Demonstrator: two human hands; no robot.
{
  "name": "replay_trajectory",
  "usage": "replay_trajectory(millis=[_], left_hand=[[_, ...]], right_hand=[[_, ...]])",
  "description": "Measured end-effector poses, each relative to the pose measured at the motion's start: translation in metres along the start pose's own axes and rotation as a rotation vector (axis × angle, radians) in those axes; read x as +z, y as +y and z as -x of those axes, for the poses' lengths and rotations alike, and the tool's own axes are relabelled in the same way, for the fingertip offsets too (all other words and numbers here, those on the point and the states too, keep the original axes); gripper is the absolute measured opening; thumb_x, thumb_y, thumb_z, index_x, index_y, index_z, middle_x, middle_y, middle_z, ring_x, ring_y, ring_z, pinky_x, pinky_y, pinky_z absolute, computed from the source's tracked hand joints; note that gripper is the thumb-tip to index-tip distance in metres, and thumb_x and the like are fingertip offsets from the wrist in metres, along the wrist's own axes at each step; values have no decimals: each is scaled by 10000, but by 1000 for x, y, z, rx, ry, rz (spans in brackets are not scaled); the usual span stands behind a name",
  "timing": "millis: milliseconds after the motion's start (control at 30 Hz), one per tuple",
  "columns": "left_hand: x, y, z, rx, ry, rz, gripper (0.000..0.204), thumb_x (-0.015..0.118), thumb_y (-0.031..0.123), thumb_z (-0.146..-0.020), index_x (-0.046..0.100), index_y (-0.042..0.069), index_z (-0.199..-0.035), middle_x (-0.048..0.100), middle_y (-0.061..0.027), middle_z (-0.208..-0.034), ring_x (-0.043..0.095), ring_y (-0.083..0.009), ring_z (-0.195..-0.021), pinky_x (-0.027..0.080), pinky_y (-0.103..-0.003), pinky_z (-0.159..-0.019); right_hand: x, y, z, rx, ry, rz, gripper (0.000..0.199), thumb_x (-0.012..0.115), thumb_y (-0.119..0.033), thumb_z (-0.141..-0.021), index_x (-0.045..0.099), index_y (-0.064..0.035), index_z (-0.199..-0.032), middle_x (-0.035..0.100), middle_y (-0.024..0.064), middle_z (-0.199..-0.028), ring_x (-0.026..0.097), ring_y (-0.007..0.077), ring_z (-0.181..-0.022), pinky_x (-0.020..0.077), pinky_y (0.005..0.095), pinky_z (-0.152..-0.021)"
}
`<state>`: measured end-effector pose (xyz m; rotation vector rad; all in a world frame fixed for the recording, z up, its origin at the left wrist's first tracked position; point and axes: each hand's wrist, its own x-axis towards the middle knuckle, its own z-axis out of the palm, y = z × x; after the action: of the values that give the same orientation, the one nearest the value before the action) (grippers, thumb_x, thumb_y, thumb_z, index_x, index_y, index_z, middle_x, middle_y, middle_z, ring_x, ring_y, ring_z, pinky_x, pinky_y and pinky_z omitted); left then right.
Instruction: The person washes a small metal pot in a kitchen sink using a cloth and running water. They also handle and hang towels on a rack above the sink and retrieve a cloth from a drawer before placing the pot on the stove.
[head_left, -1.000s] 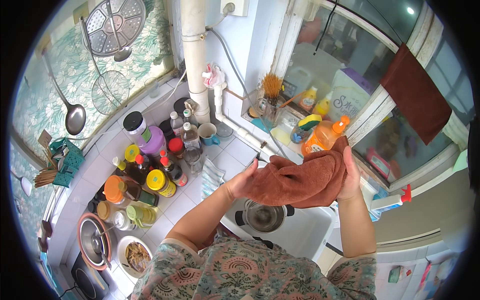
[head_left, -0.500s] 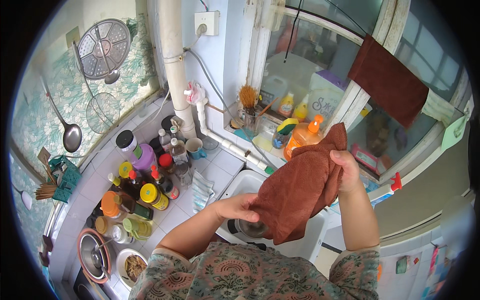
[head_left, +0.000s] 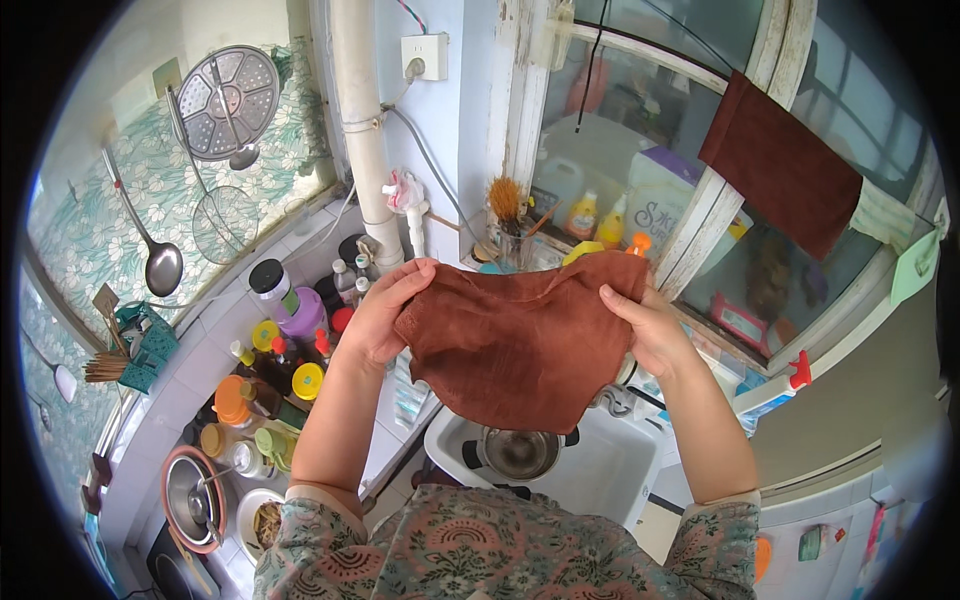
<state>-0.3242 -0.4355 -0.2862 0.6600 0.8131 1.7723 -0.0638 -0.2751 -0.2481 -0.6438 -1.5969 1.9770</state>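
A reddish-brown cloth [head_left: 525, 345] is spread between my hands above the sink. My left hand [head_left: 395, 310] pinches its left edge near the upper corner. On the other side, my right hand [head_left: 645, 325] grips the right edge, thumb in front of the fabric and fingers behind. Below the cloth, a metal pot [head_left: 520, 453] with dark handles sits in the white sink [head_left: 610, 475]. Part of the tap [head_left: 617, 401] shows beside the cloth's lower right side; the soap bottle behind the cloth is mostly hidden.
Bottles and jars, among them a yellow-lidded jar [head_left: 308, 380], crowd the left counter. A bowl of food [head_left: 262, 525] stands near a metal pan [head_left: 190, 500]. Another brown cloth [head_left: 780, 165] hangs by the window. A red-topped spray bottle [head_left: 785, 385] is at right.
The cloth went from bunched and tilted to stretched out level. My left hand rose and moved left to its upper corner; my right hand shifted slightly left. The pot is now more exposed.
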Motion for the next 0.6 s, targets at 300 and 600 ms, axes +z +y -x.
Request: replay_trajectory(millis=[300,600], left_hand=[[26,-25,6,-23,56,-353,247,476,197,-936,493,83,-1156,558,-31,-940,576,-94,-693,506,-249,-573],[44,3,14,-40,-107,-282,412,424,-9,-778,431,-2,-1190,556,-124,-1122,587,-177,-982,526,-330,-785]], right_hand=[[78,58,-35,-78,122,-253,404,521,-348,-915,512,-39,-1175,573,26,-1059,539,108,-956,448,285,-811],[82,50,-22,-570,-185,327,461,598,-47,-830,443,-25,-1264,525,88,-1190,510,141,-1085,407,295,-927]])
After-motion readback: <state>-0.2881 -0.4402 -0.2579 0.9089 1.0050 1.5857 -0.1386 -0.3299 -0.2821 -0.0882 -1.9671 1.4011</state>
